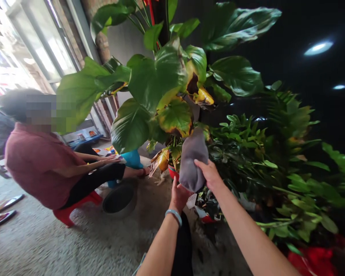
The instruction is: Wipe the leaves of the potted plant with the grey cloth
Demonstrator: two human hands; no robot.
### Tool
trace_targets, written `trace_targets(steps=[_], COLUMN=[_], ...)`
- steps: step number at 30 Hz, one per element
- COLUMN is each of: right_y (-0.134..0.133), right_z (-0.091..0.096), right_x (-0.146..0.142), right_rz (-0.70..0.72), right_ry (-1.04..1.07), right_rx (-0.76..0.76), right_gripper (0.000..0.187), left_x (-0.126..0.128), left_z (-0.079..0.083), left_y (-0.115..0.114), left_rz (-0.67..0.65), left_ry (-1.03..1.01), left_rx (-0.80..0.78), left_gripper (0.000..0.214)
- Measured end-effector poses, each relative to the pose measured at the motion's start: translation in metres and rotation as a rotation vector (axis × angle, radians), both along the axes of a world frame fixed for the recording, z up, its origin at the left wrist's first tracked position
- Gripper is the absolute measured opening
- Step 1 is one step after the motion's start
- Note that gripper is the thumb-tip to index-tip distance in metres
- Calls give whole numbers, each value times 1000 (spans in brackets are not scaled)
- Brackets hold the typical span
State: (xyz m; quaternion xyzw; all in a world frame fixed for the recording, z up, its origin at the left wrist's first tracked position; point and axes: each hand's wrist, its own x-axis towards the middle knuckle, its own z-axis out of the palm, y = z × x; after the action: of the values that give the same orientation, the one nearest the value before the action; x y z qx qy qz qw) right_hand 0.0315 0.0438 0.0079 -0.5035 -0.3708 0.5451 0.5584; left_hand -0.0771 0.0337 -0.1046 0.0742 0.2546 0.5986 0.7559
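Firmly, left hand (178,195) and right hand (208,172) clutch grey cloth (192,161); red pot (173,171) holds plant (155,76).

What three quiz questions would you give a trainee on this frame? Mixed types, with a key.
1. True or false: the grey cloth is held between the left hand and the right hand.
2. Multiple choice: which of the wearer's wrists carries the wristband? A) left B) right C) neither
3. Fill in: the other person sits on a low ___ stool.

Key: 1 true; 2 A; 3 red.
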Motion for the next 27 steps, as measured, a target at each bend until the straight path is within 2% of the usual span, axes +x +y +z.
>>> trace_targets(steps=[2, 4, 6, 8, 10, 12, 14, 16, 18, 20, 22, 25, 27], right_y=[-10, -32, -54, -62, -53, -32, -11, -3, -13, -36, -61, -77, -69], right_z=[-20, -33, -33, -19, 0, 15, 17, 4, -16, -37, -48, -39, -21], right_x=[-3, 6, 23, 36, 40, 33, 18, 4, -3, 1, 12, 32, 42], right_rz=[84, 186, 287, 326, 238, 83, -8, 6, 63, 113, 154, 189, 105], right_ry=[-53, -104, -140, -141, -103, -35, 20, 16, -32, -82, -141, -186, -147], right_rx=[-91, -154, -181, -157, -67, 48, 87, 21, -75, -147, -193, -141, -29], right_gripper=[20, 18, 21, 28, 34, 36, 35, 29, 23, 20, 20, 26, 32], left_x=[0, -2, -3, -3, -3, -2, -2, -2, -2, -2, -2, -2, -4], left_z=[-1, -3, -5, -6, -6, -6, -7, -9, -9, -9, -8, -8, -11], left_y=[-1, -2, -2, -2, -1, 0, 1, 1, 1, 0, 0, 1, 3], left_rz=[41, 35, 9, -18, -54, -76, -56, -16, 16, 44, 47, -12, -51], left_ry=[-24, -37, -53, -54, -38, -12, 2, 9, 17, 21, 22, 41, 52], left_rx=[-61, -94, -85, -59, -15, 32, 61, 47, -1, -46, -73, -45, 22], left_gripper=[48, 49, 52, 54, 57, 58, 56, 53, 52, 51, 43, 33, 35])
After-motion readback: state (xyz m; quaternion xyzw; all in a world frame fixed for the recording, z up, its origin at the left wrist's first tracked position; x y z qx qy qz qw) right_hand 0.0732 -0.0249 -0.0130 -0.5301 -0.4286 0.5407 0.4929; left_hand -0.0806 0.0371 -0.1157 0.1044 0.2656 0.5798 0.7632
